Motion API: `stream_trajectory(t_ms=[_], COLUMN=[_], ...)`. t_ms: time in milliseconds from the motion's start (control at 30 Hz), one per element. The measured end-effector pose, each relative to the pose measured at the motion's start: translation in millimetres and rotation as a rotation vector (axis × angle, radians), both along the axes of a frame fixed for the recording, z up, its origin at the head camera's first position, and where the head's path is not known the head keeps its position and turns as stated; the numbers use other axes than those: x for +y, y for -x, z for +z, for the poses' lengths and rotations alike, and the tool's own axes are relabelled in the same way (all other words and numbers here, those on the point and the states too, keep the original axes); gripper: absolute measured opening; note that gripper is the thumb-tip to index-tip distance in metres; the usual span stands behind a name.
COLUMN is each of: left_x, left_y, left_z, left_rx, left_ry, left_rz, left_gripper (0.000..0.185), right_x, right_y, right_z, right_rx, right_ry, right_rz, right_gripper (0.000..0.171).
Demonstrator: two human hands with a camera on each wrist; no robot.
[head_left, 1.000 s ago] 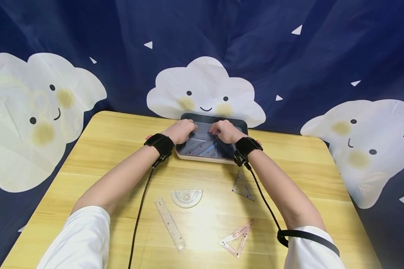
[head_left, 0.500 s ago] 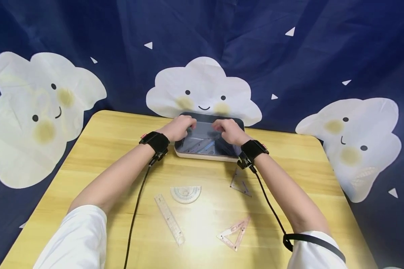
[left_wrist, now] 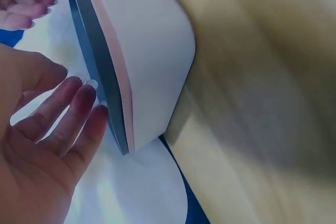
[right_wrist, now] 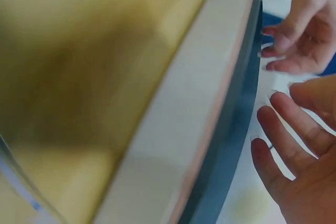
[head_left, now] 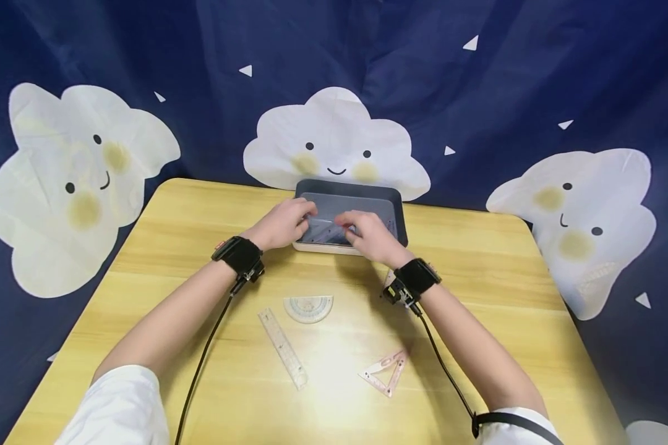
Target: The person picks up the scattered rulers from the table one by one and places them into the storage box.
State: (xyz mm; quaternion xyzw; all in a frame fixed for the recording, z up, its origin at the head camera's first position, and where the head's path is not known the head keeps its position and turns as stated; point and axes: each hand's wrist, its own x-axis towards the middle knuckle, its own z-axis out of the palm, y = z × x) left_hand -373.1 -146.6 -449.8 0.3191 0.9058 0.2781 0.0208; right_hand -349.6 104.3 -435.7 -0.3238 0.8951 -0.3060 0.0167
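A shallow tray (head_left: 349, 186), dark grey-blue inside with a white outer wall (left_wrist: 147, 51) (right_wrist: 194, 129), stands at the far middle of the wooden table (head_left: 479, 259). Both hands hover over its near rim. My left hand (head_left: 286, 224) (left_wrist: 47, 145) has relaxed, straight fingers by the rim and holds nothing. My right hand (head_left: 367, 233) (right_wrist: 294, 166) is close beside it, fingers spread and empty. Faint clear rulers (head_left: 327, 230) lie in the tray between the hands, partly hidden. Each wrist wears a black band with a cable.
On the table nearer me lie a clear protractor (head_left: 308, 307), a straight clear ruler (head_left: 282, 348) and a pink set square (head_left: 384, 372). A clear triangle (head_left: 388, 279) peeks out by my right wrist. A dark cloud-print cloth (head_left: 479, 93) hangs behind.
Both hands have drawn back from the middle of the tray to its near rim, and their fingers have loosened. The head view has shifted slightly.
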Motion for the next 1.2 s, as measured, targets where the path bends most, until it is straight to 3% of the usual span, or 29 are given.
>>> stream_trajectory(t_ms=[167,400,600,833,1200], left_x=[-2,-5,-3,-1,-7], left_y=[-19.4,-37.6,-60.3,-90.6,-123.5], left_z=[-1.7,-12.2,-15.1,-19.9,-22.4], left_rx=[-0.025,0.042,0.038,-0.062,-0.116], left_ry=[-0.003,-0.054,-0.096,-0.010,0.154], left_rz=[0.002,0.038,-0.011,-0.064,-0.048], left_gripper=[0.025,0.031,0.021,0.029,0.054], right_x=[-5,-7,-7,-14,-24], right_y=[-20.7,-42.5,-54.9,-69.5,-89.2], right_z=[-8.8,-24.6,-36.3,-37.8,-44.4], right_rx=[0.012,0.032,0.018,-0.030,-0.085], right_ry=[-0.002,0.070,0.059,0.003,-0.121], right_rz=[0.046,0.126,0.147,0.158,0.182], right_gripper=[0.028,0.029,0.031,0.035,0.059])
